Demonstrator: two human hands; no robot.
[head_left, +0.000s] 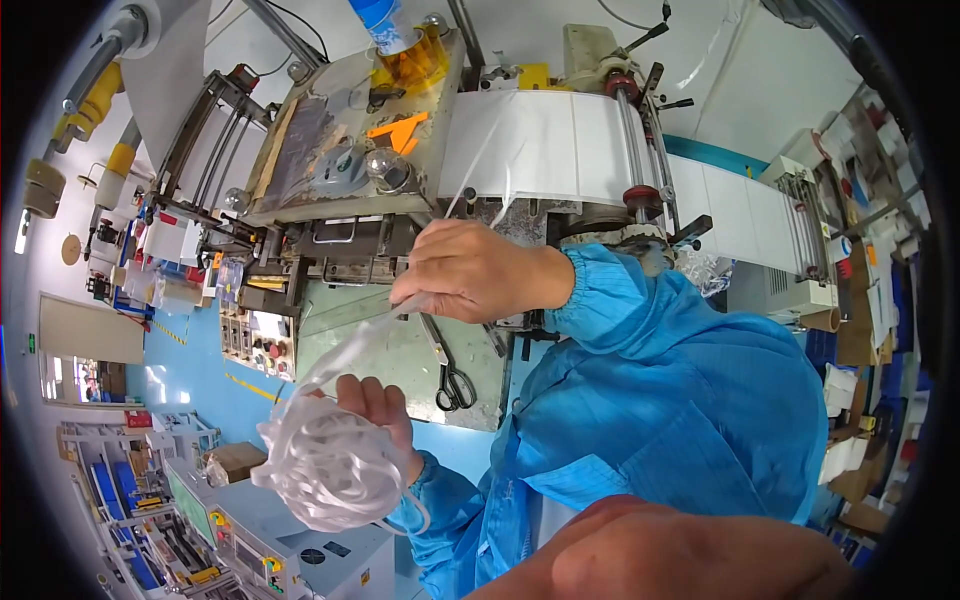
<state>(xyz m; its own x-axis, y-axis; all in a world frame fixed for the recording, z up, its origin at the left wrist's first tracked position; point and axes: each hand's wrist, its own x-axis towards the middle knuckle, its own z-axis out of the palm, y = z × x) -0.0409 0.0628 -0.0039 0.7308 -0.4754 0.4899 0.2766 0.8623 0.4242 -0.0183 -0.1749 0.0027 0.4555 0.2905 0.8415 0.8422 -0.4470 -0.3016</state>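
Observation:
My left hand (pixel 385 408) is closed around a loose ball of narrow white plastic strip (pixel 335 462), its coils bunched up and one loop hanging down. Above it, my right hand (pixel 470 268) pinches a stretch of the same strip, which runs taut and twisted from the ball to my fingers. Past that hand, thin strip ends reach toward a white sheet web (pixel 530 145) on the machine. A pair of black-handled scissors (pixel 455 385) lies on the pale green tabletop (pixel 400 350), below my right wrist.
A metal machine block (pixel 420 150) carries an orange plastic piece (pixel 402 130) and a blue-capped bottle (pixel 385 25). Rollers (pixel 630 140) with red collars stand at the web's right. A control panel with buttons (pixel 262 340) sits left of the tabletop. Another machine (pixel 340 555) is at lower left.

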